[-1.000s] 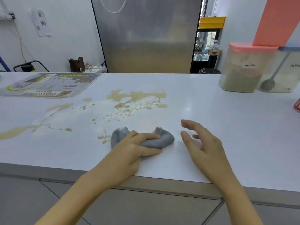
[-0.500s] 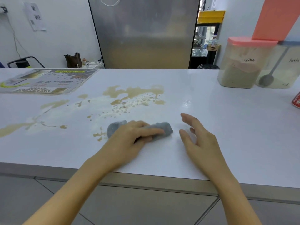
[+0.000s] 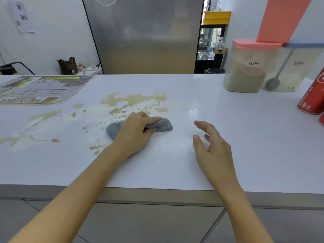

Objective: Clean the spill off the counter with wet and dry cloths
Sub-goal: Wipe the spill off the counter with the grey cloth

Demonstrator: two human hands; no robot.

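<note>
A brown spill (image 3: pixel 135 100) with crumbs spreads across the white counter (image 3: pixel 228 134), with more streaks and drops trailing to the left. My left hand (image 3: pixel 135 132) grips a bunched grey cloth (image 3: pixel 164 126) and presses it on the counter at the spill's near edge. The cloth shows on both sides of the hand. My right hand (image 3: pixel 212 146) hovers just above the counter to the right of the cloth, fingers relaxed and spread, holding nothing.
A laminated menu sheet (image 3: pixel 40 90) lies at the far left. Two lidded powder containers, mocha (image 3: pixel 249 67) and latte (image 3: pixel 294 69), stand at the back right. Red cans (image 3: pixel 313 95) stand at the right edge. A steel fridge (image 3: pixel 145 34) rises behind the counter.
My left hand has pushed the grey cloth away from me, up to the crumbs at the spill's near edge. My right hand has stayed open beside it.
</note>
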